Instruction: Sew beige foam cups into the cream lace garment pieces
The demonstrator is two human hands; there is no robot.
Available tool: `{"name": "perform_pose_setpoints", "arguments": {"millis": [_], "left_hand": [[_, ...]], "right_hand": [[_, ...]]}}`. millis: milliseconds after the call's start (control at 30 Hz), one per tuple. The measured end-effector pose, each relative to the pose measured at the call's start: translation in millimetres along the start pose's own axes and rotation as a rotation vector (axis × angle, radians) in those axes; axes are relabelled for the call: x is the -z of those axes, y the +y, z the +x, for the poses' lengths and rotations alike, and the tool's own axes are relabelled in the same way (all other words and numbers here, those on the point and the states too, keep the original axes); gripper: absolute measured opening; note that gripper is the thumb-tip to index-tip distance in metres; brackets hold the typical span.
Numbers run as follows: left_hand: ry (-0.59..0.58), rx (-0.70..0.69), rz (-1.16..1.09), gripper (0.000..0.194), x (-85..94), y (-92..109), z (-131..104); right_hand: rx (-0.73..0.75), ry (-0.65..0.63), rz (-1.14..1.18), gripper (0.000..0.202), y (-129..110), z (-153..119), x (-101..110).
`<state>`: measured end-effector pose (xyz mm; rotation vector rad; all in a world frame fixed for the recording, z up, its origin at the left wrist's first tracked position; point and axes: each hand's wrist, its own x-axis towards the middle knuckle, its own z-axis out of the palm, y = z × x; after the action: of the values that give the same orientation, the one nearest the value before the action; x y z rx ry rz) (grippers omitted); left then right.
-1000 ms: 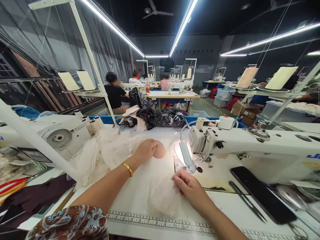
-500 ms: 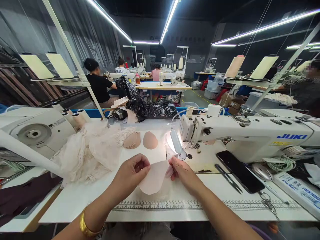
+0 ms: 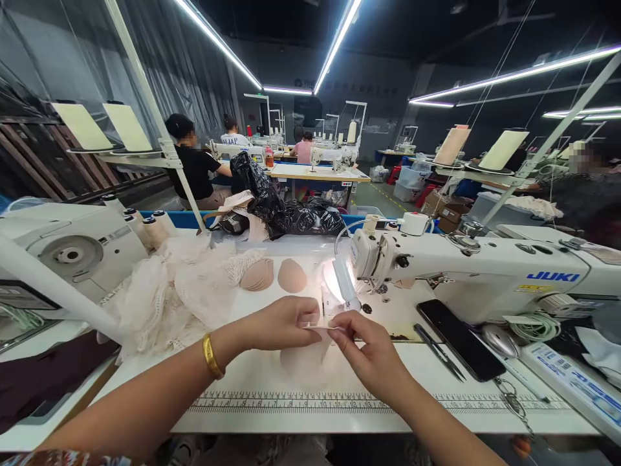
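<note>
My left hand (image 3: 286, 322), with a gold bangle on the wrist, is closed on the upper edge of a thin pale fabric piece (image 3: 303, 361). The fingers of my right hand (image 3: 365, 344) pinch the same edge a little further right. From there the piece hangs down over the white table, its outline blurred and its colour close to the tabletop. Beyond my hands lie a fanned stack of beige rounded pieces (image 3: 258, 276) and a separate beige rounded piece (image 3: 292, 276). The lit lamp (image 3: 344, 281) of the sewing machine (image 3: 466, 265) shines just past my fingertips.
White lacy fabric (image 3: 179, 291) is heaped at left. On the right lie thread snips (image 3: 440, 353), a black phone (image 3: 460, 340) and a keychain (image 3: 514, 398). A printed ruler (image 3: 272, 402) runs along the front edge. Black plastic bags (image 3: 305, 213) sit behind the table.
Both hands have come together along the top edge of the fabric piece, the left moving right. The piece was facing me broadly before; now its top edge is folded or tilted between my fingers.
</note>
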<state>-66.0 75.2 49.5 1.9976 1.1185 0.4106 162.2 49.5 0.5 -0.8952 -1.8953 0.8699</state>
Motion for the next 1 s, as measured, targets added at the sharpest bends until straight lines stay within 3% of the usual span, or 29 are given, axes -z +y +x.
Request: {"name": "perform_pose_setpoints", "arguments": {"millis": [100,167,233,367,433,533,600,767,1000], "left_hand": [[0.308,-0.188,0.285,0.016,1.0,-3,0],[0.425,-0.336,0.51,0.014,-3.2,-9,-1],[0.394,-0.42,0.688,0.017,-11.7,-17,-1],[0.154,-0.54,0.825,0.009,-33.8,-28,11],[0.128,-0.615,0.873,0.011,-41.4,-29,24],[0.107,-0.614,0.927,0.021,-48.0,-33,48],[0.133,-0.6,0.934,0.021,-53.0,-41,59],[0.367,-0.642,0.808,0.022,-68.1,-61,68],[0.345,-0.652,0.707,0.025,-69.4,-60,72]], "right_hand": [[0.173,0.179,-0.112,0.011,-4,3,5],[0.256,0.182,-0.171,0.017,4,5,5],[0.247,0.07,-0.262,0.023,20,7,6],[0.12,-0.182,-0.39,0.025,62,12,21],[0.184,-0.253,-0.411,0.025,81,15,34],[0.359,-0.328,-0.454,0.031,104,21,50],[0.443,-0.293,-0.467,0.03,112,23,57],[0.48,-0.241,-0.551,0.039,110,19,65],[0.439,-0.302,-0.498,0.044,103,17,72]]}}
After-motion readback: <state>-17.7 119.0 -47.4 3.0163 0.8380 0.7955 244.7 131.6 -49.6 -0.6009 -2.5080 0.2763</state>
